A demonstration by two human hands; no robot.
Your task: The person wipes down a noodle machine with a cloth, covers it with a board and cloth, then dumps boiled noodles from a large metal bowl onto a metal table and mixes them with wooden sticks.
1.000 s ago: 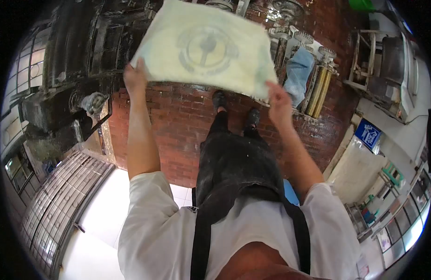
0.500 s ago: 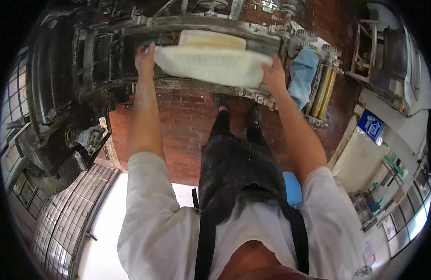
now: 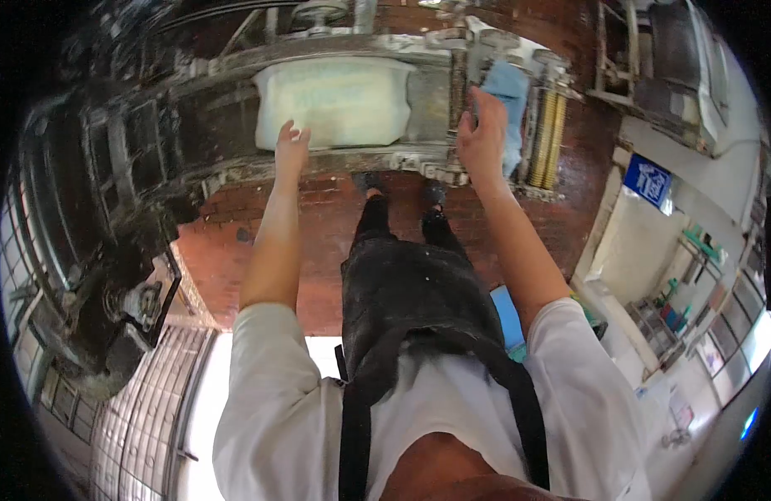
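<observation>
A whitish printed cloth (image 3: 335, 100) lies spread on the long conveyor-like bed of a machine, its lettering too blurred to read. The pale slab is no longer visible beside it; whatever is underneath is hidden. Over the cloth's near left edge is my left hand (image 3: 292, 150), fingers apart and nothing in it; whether it touches the cloth I cannot tell. My right hand (image 3: 486, 138) is off the cloth's right side, in front of a roller and partly over a blue cloth (image 3: 508, 92). Its thumb and fingers are apart, with no held thing visible.
Yellowish ridged rollers (image 3: 550, 146) and gears stand at the machine's right end. Dark, worn machinery (image 3: 110, 309) is close on the left. Below the bed is a red brick floor (image 3: 310, 225). A blue sign (image 3: 647, 179) is on the right.
Both hands have let go of the whitish cloth, which now lies flat over where the pale slab was. My right hand is now beside the blue cloth. The view has shifted.
</observation>
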